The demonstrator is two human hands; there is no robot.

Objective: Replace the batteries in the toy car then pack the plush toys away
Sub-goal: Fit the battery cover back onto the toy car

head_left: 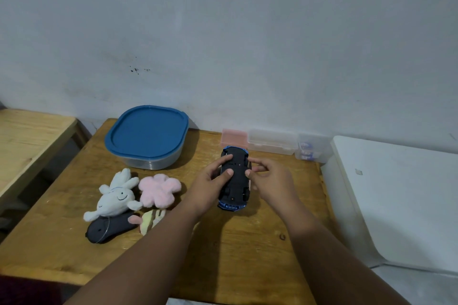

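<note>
**Clerk:** Item 1, toy car (236, 181). Location?

**Checker:** Mid tabletop (247, 255), roof down, black underside up, blue body showing at both ends. Left hand (210, 186): grip closed on the car's left flank, thumb and forefinger laid on the underside. Right hand (270, 181): narrow grip, thumb on the right edge, fingers curled beside it.

**Clerk:** Battery cover?

**Checker:** Cannot tell whether it is on or off; too small and dark.

**Clerk:** Hazards, item 1.

**Checker:** Likely three. The car rests on its curved roof, so thumb pressure could rock it or skid it toward the pink box (234, 137) just behind. A small catch or screw could spring loose and roll off the tabletop. Forcing a stiff cover could snap its tab.

**Clerk:** Item 2, spares?

**Checker:** Clear box (272, 142) and small clear box (311, 148) at the back right; contents unclear. Mixing old cells with new is a risk once they are out.

**Clerk:** Item 3, plush.

**Checker:** White plush (116, 198), pink plush (158, 189), dark plush (109, 228) and striped plush (151, 221), clustered left, just beside the left forearm; a sweep could knock them down. Blue-lidded container (147, 131) behind them, lid on.
</note>
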